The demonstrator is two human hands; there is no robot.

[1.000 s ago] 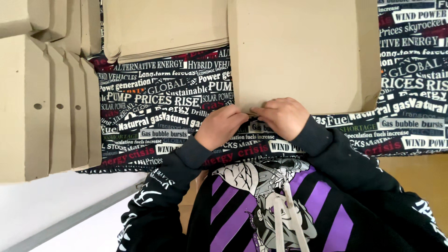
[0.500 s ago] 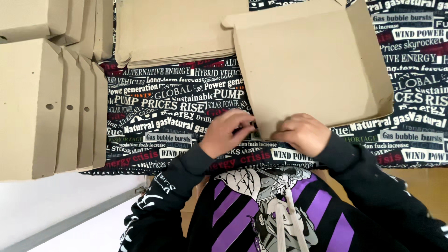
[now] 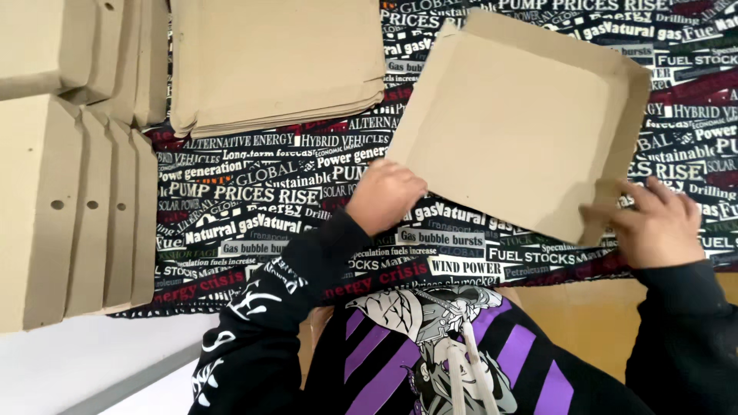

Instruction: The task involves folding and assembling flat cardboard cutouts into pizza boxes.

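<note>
In the head view, the box (image 3: 511,127) is sitting differently from half a second ago: then it was lying nearly square to the person, with both hands close together at its near edge; now it is turning, one corner swinging toward the near right, and the hands are standing well apart. A second ago it was lying flat and straight with the hands meeting at the middle of its near edge.

The left hand (image 3: 382,196) is curling around the box's near left corner, knuckles up, fingers tucked under or behind the edge; it is gripping the cardboard. The right hand (image 3: 657,223) is pinching the near right corner, thumb and fingers closing on the raised side wall there.

The box is looking like a shallow, plain brown cardboard tray, nearly square, with low walls folded up along its right and far sides and a flat unmarked floor. It is resting over the printed cloth (image 3: 254,207), right of centre. Being almost square, it is showing no clear long axis; it is sitting diamond-wise, its far corner pointing up and to the right, its near edge running down from left to right.

A stack of flat sheets (image 3: 273,65) is lying beyond the left hand, and folded boxes (image 3: 69,215) are leaning in a row at the far left.
</note>
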